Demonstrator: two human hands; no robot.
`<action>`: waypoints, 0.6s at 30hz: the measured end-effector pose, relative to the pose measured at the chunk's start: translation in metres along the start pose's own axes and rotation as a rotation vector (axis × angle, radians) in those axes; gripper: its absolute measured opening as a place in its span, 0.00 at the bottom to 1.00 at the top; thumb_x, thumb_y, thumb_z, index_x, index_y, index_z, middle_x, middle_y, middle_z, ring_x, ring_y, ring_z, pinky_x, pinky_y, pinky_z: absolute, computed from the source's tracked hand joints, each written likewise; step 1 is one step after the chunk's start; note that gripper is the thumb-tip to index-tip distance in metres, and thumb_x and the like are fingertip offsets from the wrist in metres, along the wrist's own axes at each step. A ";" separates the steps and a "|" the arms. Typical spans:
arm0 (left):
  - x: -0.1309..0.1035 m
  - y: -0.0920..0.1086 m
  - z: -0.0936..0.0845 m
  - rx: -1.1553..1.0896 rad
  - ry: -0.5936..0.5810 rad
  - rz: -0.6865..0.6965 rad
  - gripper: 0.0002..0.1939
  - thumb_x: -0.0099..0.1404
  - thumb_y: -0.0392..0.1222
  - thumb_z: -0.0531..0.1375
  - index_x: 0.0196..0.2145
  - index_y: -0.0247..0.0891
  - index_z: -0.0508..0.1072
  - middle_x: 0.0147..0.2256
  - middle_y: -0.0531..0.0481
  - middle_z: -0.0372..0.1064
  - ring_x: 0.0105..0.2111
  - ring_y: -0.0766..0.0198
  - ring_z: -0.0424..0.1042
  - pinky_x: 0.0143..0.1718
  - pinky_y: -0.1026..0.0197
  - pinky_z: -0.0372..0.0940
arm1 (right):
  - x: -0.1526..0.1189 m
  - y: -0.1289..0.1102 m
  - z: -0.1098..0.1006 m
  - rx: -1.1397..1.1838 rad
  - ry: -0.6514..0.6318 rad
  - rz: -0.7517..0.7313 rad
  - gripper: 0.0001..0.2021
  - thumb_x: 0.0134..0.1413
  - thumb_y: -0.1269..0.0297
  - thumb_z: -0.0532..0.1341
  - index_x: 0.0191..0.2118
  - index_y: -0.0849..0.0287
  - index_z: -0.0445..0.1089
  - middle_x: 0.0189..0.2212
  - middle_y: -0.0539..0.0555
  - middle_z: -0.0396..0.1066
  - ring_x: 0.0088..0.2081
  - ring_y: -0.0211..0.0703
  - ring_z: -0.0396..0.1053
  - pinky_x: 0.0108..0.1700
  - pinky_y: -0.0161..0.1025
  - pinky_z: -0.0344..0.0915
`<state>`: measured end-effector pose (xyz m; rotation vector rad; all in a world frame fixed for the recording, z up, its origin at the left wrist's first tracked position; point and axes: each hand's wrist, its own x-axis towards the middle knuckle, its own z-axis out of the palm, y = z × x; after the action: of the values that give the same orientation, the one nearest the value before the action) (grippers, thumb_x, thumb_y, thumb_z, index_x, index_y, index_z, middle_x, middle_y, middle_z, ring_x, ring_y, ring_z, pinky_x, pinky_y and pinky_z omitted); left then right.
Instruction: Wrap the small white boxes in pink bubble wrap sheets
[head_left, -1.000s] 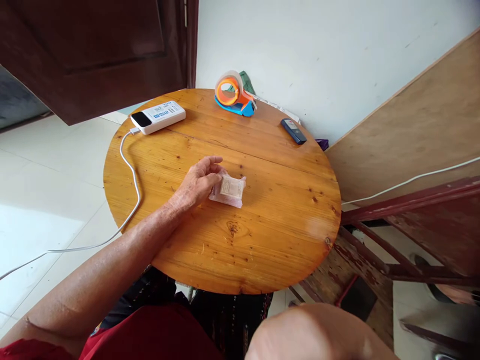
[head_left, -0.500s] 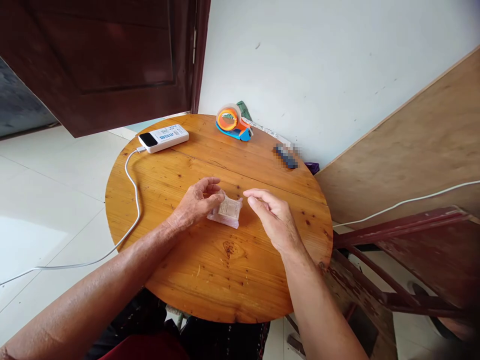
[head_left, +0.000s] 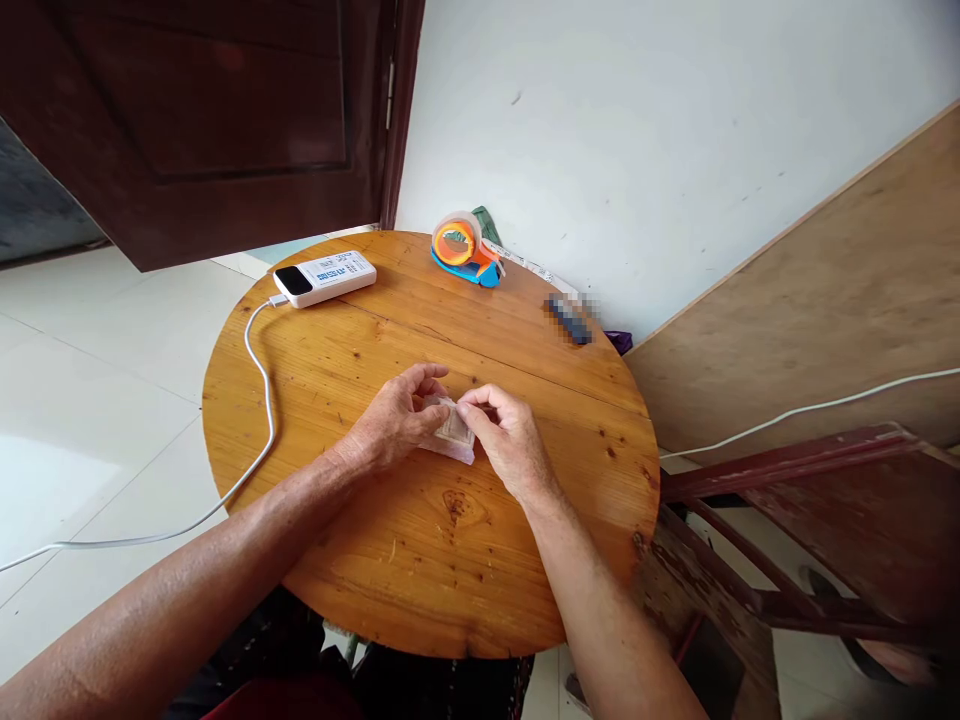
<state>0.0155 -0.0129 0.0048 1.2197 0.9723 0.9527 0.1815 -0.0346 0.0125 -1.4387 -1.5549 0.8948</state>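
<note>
A small item in clear, pinkish plastic wrap [head_left: 454, 430] lies on the round wooden table [head_left: 360, 560]. My left hand [head_left: 401, 412] grips its left side between thumb and fingers, the index finger stretched out above. At the upper right edge of the wrap, my right hand [head_left: 504, 430] is closed in a pinch, thumb against fingertips. The fingers of both hands hide part of the item, and what exactly the right fingertips pinch is too small to tell.
A white power bank [head_left: 326, 277] with a white cable [head_left: 271, 400] lies at the back left. An orange and blue tape dispenser [head_left: 466, 255] stands at the back, near a blurred dark object [head_left: 570, 318]. A dark red wooden chair [head_left: 810, 460] is at the right.
My right hand has moved left and closed at the edge of the wrapped item. The left hand remains on the item's left side. The view has shifted slightly.
</note>
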 end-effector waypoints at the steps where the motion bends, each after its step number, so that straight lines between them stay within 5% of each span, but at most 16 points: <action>1: 0.000 0.001 0.000 -0.017 -0.004 -0.005 0.28 0.52 0.40 0.63 0.52 0.35 0.68 0.36 0.52 0.68 0.29 0.68 0.68 0.31 0.65 0.63 | -0.001 0.001 0.001 0.011 0.004 0.000 0.07 0.54 0.61 0.61 0.28 0.56 0.70 0.21 0.47 0.69 0.24 0.38 0.65 0.26 0.34 0.62; 10: 0.000 0.002 0.000 -0.066 0.006 0.009 0.25 0.51 0.38 0.64 0.48 0.35 0.70 0.34 0.54 0.67 0.28 0.69 0.67 0.29 0.66 0.61 | -0.010 0.008 -0.002 0.100 0.131 -0.014 0.09 0.57 0.56 0.61 0.35 0.55 0.74 0.32 0.52 0.76 0.37 0.45 0.71 0.39 0.40 0.67; 18: 0.001 -0.001 -0.001 -0.066 -0.012 0.018 0.22 0.52 0.37 0.64 0.47 0.35 0.71 0.32 0.54 0.67 0.28 0.69 0.67 0.32 0.65 0.62 | -0.010 0.008 -0.008 0.030 0.105 -0.091 0.05 0.55 0.61 0.62 0.32 0.56 0.73 0.29 0.51 0.75 0.32 0.43 0.71 0.37 0.38 0.67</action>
<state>0.0154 -0.0113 0.0041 1.1796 0.9149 0.9826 0.1919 -0.0437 0.0073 -1.3613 -1.5098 0.7734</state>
